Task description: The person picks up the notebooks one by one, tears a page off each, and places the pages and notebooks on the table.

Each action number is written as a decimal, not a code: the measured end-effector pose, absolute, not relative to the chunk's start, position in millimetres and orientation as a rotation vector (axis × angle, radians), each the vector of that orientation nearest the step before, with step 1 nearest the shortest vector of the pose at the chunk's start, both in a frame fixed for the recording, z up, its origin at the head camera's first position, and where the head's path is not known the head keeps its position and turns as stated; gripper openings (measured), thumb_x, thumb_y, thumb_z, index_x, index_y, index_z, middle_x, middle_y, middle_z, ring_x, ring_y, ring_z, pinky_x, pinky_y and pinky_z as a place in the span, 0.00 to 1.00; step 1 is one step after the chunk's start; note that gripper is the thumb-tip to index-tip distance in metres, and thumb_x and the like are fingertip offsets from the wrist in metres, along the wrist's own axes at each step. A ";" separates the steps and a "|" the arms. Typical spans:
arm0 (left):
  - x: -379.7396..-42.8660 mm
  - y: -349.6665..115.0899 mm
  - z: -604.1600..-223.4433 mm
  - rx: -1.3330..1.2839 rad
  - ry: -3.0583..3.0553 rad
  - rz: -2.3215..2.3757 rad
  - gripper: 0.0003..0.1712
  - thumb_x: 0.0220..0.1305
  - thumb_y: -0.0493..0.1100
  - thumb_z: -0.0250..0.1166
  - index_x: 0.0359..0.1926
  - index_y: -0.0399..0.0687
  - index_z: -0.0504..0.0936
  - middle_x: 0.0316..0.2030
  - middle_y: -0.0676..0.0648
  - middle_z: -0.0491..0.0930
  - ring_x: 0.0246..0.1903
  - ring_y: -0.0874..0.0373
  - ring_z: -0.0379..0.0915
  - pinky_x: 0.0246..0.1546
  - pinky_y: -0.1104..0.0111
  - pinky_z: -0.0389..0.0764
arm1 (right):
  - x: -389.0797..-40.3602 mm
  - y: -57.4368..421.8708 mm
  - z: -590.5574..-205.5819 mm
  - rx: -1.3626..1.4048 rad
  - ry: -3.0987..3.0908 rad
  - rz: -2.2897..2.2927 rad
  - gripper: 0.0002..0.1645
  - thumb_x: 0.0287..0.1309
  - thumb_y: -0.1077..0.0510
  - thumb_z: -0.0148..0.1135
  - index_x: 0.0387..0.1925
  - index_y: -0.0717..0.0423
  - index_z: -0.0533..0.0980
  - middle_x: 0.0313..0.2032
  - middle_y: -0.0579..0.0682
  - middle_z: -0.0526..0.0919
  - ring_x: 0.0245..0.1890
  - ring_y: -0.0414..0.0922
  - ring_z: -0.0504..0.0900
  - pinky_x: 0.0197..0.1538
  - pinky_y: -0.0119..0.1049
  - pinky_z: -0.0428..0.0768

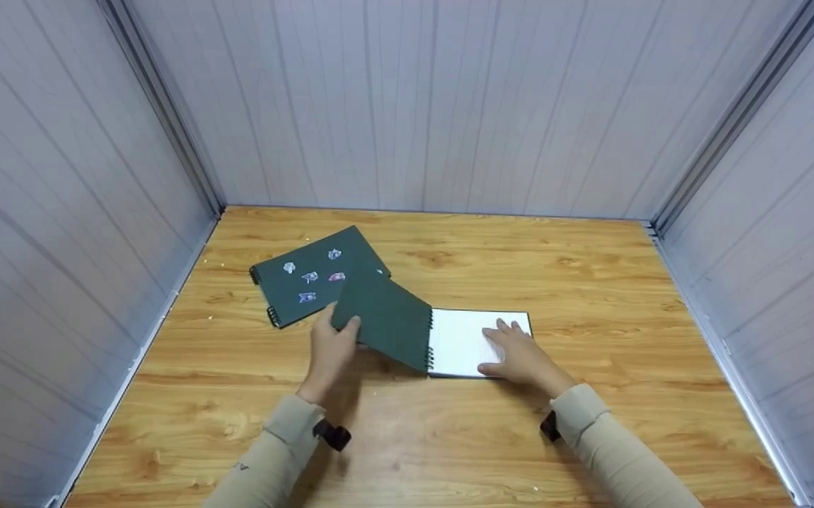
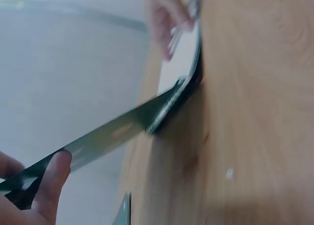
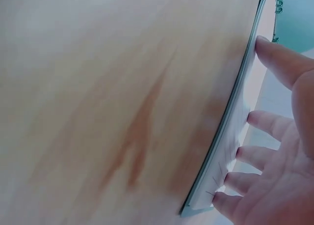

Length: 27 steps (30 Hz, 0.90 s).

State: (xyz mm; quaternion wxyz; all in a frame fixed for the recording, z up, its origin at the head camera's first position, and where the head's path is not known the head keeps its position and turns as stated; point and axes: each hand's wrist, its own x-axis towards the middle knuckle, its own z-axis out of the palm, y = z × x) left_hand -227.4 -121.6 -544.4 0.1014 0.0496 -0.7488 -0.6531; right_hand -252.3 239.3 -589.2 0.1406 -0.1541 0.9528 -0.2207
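A spiral notebook lies open on the wooden surface, its white page (image 1: 456,342) facing up on the right of the coil. My left hand (image 1: 333,346) pinches the outer edge of its dark green cover (image 1: 389,317), which slants up off the surface. In the left wrist view the thumb (image 2: 58,173) presses on one side of that cover. My right hand (image 1: 520,353) rests on the white page with fingers spread, and the right wrist view shows its fingertips (image 3: 252,118) touching the paper.
A second dark green spiral notebook (image 1: 283,286) with several small stickers lies behind and left, partly covered by the raised cover. Pale panel walls (image 1: 414,106) enclose the wooden table (image 1: 590,282) at the back and sides.
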 end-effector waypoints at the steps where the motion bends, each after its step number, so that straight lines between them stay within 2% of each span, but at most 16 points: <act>1: -229.7 -127.9 -544.4 0.179 -2.224 -1.950 0.19 0.77 0.33 0.61 0.64 0.30 0.80 0.56 0.32 0.85 0.49 0.48 0.86 0.47 0.62 0.91 | -252.8 242.2 -589.4 -0.447 2.753 -0.642 0.51 0.68 0.41 0.74 0.81 0.61 0.66 0.84 0.69 0.55 0.85 0.74 0.47 0.84 0.71 0.50; 3: -234.0 -139.3 -546.3 0.241 -2.284 -1.977 0.18 0.75 0.31 0.62 0.62 0.28 0.81 0.55 0.28 0.85 0.45 0.47 0.88 0.40 0.59 0.93 | -253.4 248.3 -589.3 -0.454 2.756 -0.652 0.50 0.68 0.41 0.75 0.81 0.61 0.67 0.84 0.70 0.56 0.85 0.74 0.48 0.84 0.71 0.50; 5: -237.7 -148.8 -549.3 0.277 -2.371 -1.987 0.17 0.72 0.29 0.63 0.59 0.26 0.82 0.55 0.26 0.86 0.43 0.47 0.88 0.38 0.59 0.93 | -253.8 254.2 -589.0 -0.460 2.759 -0.672 0.50 0.67 0.42 0.75 0.80 0.62 0.67 0.84 0.70 0.56 0.84 0.74 0.48 0.83 0.72 0.50; 8: -241.3 -158.7 -556.6 0.279 -2.525 -1.951 0.16 0.68 0.27 0.65 0.56 0.25 0.82 0.52 0.27 0.87 0.41 0.51 0.86 0.36 0.64 0.91 | -253.6 262.0 -589.1 -0.469 2.754 -0.686 0.51 0.67 0.42 0.76 0.80 0.63 0.68 0.83 0.71 0.56 0.84 0.75 0.48 0.83 0.73 0.51; 11: -242.4 -163.6 -564.9 0.300 -2.665 -1.882 0.15 0.65 0.25 0.68 0.53 0.26 0.82 0.45 0.33 0.87 0.37 0.53 0.82 0.29 0.69 0.83 | -252.6 268.9 -589.6 -0.477 2.749 -0.696 0.51 0.65 0.42 0.77 0.79 0.63 0.68 0.83 0.72 0.56 0.84 0.76 0.48 0.83 0.73 0.50; 14: -243.5 -164.6 -571.7 0.346 -2.800 -1.791 0.13 0.64 0.27 0.71 0.49 0.32 0.82 0.36 0.42 0.81 0.32 0.54 0.76 0.25 0.69 0.76 | -251.1 275.9 -589.7 -0.481 2.754 -0.708 0.51 0.64 0.43 0.78 0.79 0.64 0.68 0.83 0.73 0.56 0.83 0.76 0.49 0.82 0.74 0.50; 16: -244.5 -164.2 -574.8 0.363 -2.890 -1.712 0.13 0.63 0.28 0.74 0.46 0.35 0.80 0.34 0.45 0.74 0.32 0.53 0.73 0.26 0.68 0.74 | -250.4 279.5 -589.9 -0.470 2.756 -0.717 0.51 0.64 0.44 0.78 0.79 0.65 0.68 0.83 0.72 0.56 0.84 0.76 0.48 0.83 0.73 0.49; 18: -245.1 -163.3 -576.8 0.372 -2.961 -1.639 0.15 0.63 0.29 0.76 0.45 0.36 0.78 0.35 0.44 0.73 0.34 0.52 0.73 0.30 0.67 0.77 | -249.4 281.8 -589.6 -0.463 2.758 -0.721 0.51 0.64 0.45 0.78 0.79 0.65 0.67 0.83 0.72 0.56 0.84 0.76 0.48 0.83 0.73 0.49; 23: -243.7 -161.5 -578.1 0.339 -3.056 -1.503 0.20 0.61 0.32 0.78 0.51 0.31 0.81 0.43 0.38 0.82 0.36 0.50 0.82 0.35 0.63 0.89 | -246.6 281.9 -589.3 -0.452 2.753 -0.727 0.50 0.65 0.45 0.78 0.79 0.64 0.68 0.83 0.72 0.56 0.84 0.75 0.48 0.83 0.73 0.50; 27: -242.7 -159.0 -575.7 0.252 -3.108 -1.336 0.21 0.61 0.35 0.79 0.50 0.30 0.81 0.39 0.38 0.83 0.32 0.51 0.80 0.31 0.63 0.85 | -243.9 281.8 -588.7 -0.438 2.760 -0.699 0.51 0.65 0.44 0.78 0.79 0.64 0.68 0.83 0.71 0.57 0.84 0.75 0.49 0.83 0.72 0.52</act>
